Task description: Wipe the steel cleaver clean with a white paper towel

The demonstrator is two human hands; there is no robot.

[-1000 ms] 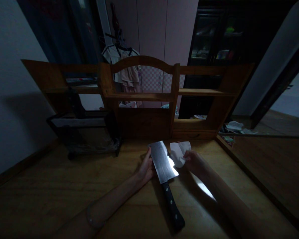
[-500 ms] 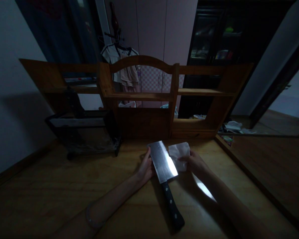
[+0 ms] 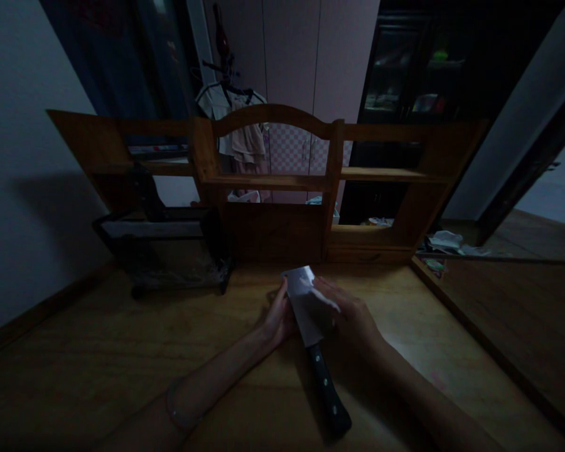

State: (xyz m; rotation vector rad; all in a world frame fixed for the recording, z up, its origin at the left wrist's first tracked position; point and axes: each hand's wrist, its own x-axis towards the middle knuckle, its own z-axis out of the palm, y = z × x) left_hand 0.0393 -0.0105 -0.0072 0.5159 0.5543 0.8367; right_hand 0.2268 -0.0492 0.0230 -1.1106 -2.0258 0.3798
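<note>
A steel cleaver (image 3: pixel 300 285) with a black riveted handle lies flat on the wooden desk (image 3: pixel 122 351), blade pointing away from me. My left hand (image 3: pixel 279 315) rests against the blade's left edge, its fingers pressed on it. My right hand (image 3: pixel 351 319) lies on top of the blade, fingers pressing a white tissue (image 3: pixel 313 300) onto the steel. Most of the tissue is hidden under that hand.
A wooden shelf unit (image 3: pixel 273 182) stands along the back of the desk. A dark wire rack (image 3: pixel 160 245) sits at the back left. Papers (image 3: pixel 445 242) lie at the right end. The room is dim.
My right hand has carried the tissue from the desk beside the blade leftward onto the blade. The left hand and the cleaver have stayed put.
</note>
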